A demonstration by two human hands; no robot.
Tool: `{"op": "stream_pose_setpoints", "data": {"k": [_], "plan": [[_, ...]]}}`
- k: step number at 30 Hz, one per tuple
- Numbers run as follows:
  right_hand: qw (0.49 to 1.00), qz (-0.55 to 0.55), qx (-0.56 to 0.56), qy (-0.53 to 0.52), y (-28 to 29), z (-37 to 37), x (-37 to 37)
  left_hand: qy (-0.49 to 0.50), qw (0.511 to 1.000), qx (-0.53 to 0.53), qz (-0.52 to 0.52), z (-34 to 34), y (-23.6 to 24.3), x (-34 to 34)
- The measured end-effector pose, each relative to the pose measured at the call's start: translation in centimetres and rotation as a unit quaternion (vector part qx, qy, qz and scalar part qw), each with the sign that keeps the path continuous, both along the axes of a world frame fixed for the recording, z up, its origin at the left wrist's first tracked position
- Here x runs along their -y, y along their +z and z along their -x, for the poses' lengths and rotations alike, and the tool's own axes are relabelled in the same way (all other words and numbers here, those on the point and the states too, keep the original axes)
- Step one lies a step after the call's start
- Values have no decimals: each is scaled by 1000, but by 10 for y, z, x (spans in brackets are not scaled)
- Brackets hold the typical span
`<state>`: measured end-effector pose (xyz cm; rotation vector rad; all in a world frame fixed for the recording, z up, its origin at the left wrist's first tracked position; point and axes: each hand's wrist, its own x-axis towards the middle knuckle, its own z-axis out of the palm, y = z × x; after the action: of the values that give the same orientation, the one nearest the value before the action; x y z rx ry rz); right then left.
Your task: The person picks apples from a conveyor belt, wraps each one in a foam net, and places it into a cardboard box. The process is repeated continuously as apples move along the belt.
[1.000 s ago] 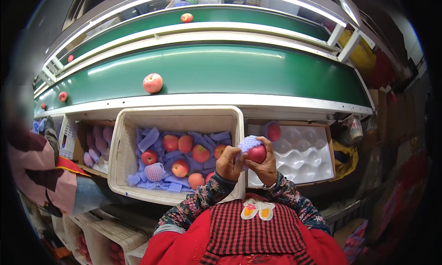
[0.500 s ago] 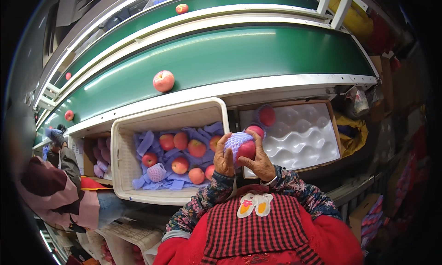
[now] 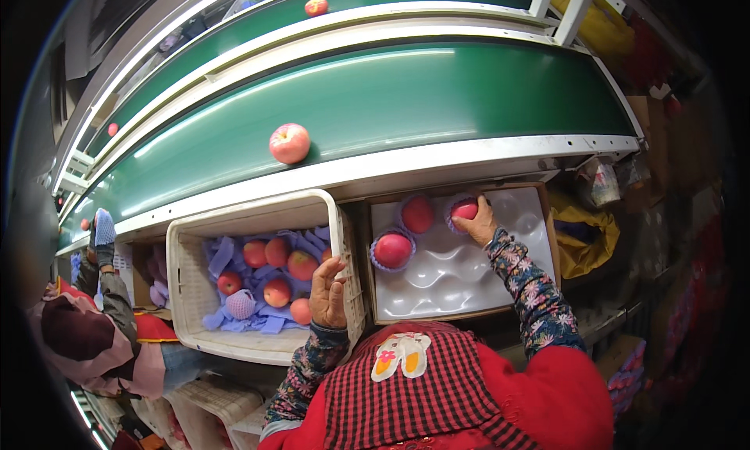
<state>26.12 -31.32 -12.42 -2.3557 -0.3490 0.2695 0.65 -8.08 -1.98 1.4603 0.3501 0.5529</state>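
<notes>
My right hand [image 3: 479, 223] grips a red apple [image 3: 462, 208] in a lilac foam net, at the far side of a white molded tray [image 3: 437, 274] inside a shallow cardboard box [image 3: 549, 255]. Two more netted apples sit in the tray's hollows: one [image 3: 418, 214] beside the held apple, another [image 3: 392, 250] nearer at the left. At the right rim of a white plastic crate [image 3: 178, 294], my left hand [image 3: 328, 295] is raised with fingers stretched, holding nothing. Several bare apples [image 3: 277, 292] and one netted apple [image 3: 241, 304] lie in the crate on lilac foam nets [image 3: 223, 255].
Beyond the boxes runs a green conveyor belt [image 3: 406, 91] with a white metal edge, carrying an apple [image 3: 290, 144]. Another apple [image 3: 316, 7] is on the farther belt. A co-worker [image 3: 94, 325] works at the left. A yellow bag [image 3: 586, 235] lies right of the box.
The netted apple has gone from between both hands to the tray's far side in my right hand. My left hand has moved left to the crate rim. The view has shifted slightly.
</notes>
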Motion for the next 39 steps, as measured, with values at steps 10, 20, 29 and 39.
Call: {"op": "stream_pose_setpoints", "data": {"k": [10,20,29,39], "plan": [[958,198,-152,138,-9,-28,-6,149,984,-90,-39,71,-28,-78],[988,70,98,94,-73,-27,17,178,896,-359,-194,92,-107,-222],[993,-74,52,-73,17,61,10,38,673,-328,-662,-33,-154,-211],[975,-110,195,14,109,-4,-35,49,612,-387,-688,-21,-192,-251]]}}
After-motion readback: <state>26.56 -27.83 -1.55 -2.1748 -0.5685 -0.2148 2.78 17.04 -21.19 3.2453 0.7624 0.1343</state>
